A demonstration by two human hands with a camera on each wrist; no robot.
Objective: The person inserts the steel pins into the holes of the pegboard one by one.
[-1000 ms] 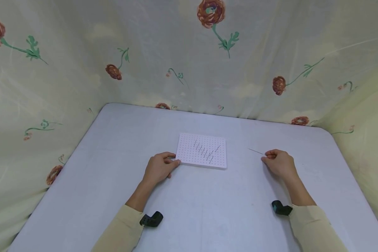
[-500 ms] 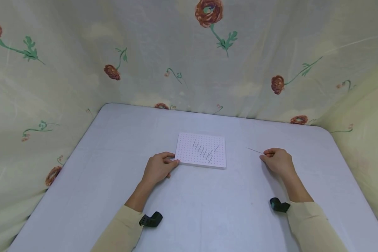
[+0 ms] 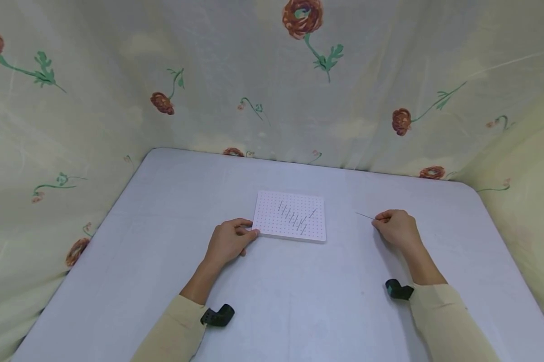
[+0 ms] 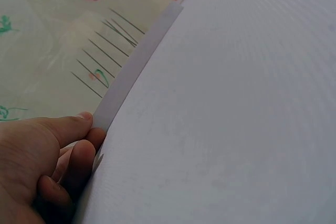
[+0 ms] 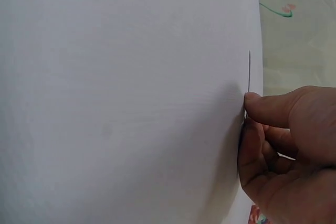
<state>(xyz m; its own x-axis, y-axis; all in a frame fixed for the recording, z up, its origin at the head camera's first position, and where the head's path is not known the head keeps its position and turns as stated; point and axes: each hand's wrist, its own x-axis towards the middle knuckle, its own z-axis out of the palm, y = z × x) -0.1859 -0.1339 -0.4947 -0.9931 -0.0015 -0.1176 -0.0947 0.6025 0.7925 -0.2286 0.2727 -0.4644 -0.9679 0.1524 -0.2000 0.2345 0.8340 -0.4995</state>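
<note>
A white pegboard (image 3: 267, 213) dotted with small holes lies near the table's middle. Several thin dark needle-like pins (image 3: 292, 215) stand in it, slightly tilted in the head view. My left hand (image 3: 226, 242) holds the board's near left corner; in the left wrist view the thumb lies on the top edge and fingers curl at the side (image 4: 137, 66). Right of the board, my right hand (image 3: 398, 230) pinches one thin pin (image 3: 364, 215) between thumb and forefinger. Its free end points left toward the board, and in the right wrist view the pin (image 5: 249, 72) sits close to the tabletop.
The table (image 3: 272, 296) has a white cover. A pale curtain (image 3: 217, 65) printed with flowers hangs behind it and along both sides. Small black devices are strapped at the left wrist (image 3: 218, 315) and right wrist (image 3: 398, 290).
My right hand has shifted a little left and away from me along the pin, so less of the pin's length shows. The left hand and the board stay in place.
</note>
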